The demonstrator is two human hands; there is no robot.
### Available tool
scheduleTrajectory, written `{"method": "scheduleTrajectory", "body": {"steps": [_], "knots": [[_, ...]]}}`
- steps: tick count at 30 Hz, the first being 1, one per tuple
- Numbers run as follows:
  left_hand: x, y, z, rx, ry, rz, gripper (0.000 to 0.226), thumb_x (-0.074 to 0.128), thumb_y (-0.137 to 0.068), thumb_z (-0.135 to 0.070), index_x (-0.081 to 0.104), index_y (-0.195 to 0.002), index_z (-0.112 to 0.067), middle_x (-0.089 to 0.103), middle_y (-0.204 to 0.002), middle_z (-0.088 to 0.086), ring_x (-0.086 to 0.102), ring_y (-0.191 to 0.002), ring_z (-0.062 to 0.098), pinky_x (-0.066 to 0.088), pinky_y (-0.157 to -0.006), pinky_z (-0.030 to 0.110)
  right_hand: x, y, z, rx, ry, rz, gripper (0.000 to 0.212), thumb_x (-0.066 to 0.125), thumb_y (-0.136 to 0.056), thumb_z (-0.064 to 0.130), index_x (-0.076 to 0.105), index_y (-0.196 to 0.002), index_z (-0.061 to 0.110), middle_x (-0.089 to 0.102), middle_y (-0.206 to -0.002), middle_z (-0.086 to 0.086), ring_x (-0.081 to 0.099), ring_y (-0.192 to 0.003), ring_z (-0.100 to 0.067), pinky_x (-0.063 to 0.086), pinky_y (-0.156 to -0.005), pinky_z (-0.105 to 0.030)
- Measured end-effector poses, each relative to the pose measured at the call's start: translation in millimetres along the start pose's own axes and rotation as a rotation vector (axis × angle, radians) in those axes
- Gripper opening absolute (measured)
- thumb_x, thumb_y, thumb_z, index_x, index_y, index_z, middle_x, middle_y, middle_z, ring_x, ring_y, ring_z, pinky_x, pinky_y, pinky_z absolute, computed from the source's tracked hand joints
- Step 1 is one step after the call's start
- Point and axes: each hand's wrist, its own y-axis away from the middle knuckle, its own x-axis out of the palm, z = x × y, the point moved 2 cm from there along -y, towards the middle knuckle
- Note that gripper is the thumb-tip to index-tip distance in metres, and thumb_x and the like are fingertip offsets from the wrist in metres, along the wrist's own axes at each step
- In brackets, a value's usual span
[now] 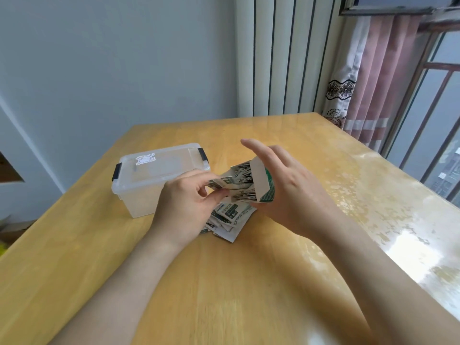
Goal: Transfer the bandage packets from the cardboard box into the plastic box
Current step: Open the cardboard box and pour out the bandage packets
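Note:
My right hand [286,188] holds a small white and green cardboard box [262,181] tilted with its open end toward the left; its index finger sticks out straight. Several bandage packets [240,181] jut from the opening. My left hand [185,202] pinches a packet [220,183] at the mouth of the box. A loose pile of packets [227,221] lies on the table under both hands. The clear plastic box [154,180] stands just left of my left hand, with its lid on and black latches at both ends.
The wooden table [224,282] stretches toward me and to the right, where it has a glossy cover. A wall stands behind it, with a curtain [373,78] and a window at the right.

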Motion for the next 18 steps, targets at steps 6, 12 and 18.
{"method": "scheduleTrajectory", "body": {"steps": [6, 12, 18], "knots": [[-2, 2, 3, -0.072, 0.103, -0.016, 0.016, 0.081, -0.076, -0.016, 0.074, -0.087, -0.025, 0.074, -0.079, -0.014, 0.069, -0.076, 0.000, 0.055, -0.074, 0.023, 0, 0, -3, 0.015, -0.049, 0.010, 0.107, 0.084, -0.069, 0.025, 0.012, -0.146, 0.042, 0.042, -0.122, 0.009, 0.053, -0.095, -0.016, 0.050, -0.064, -0.027], [-15, -3, 6, -0.144, 0.233, -0.223, 0.028, 0.076, -0.081, -0.009, 0.064, -0.087, -0.033, 0.071, -0.081, -0.022, 0.070, -0.078, 0.001, 0.057, -0.074, 0.025, -4, 0, -21, 0.203, -0.268, -0.118, 0.103, 0.084, -0.069, 0.022, 0.018, -0.146, 0.042, 0.044, -0.129, 0.007, 0.046, -0.100, -0.009, 0.047, -0.073, -0.026], [-12, -3, 8, 0.149, -0.065, -0.155, 0.024, 0.072, -0.078, 0.002, 0.069, -0.096, -0.013, 0.064, -0.085, -0.005, 0.060, -0.077, 0.010, 0.053, -0.069, 0.024, -4, 3, -42, 0.400, -0.298, -0.281, 0.102, 0.082, -0.071, 0.024, 0.018, -0.148, 0.037, 0.040, -0.120, 0.006, 0.045, -0.100, -0.012, 0.046, -0.077, -0.029]]}}
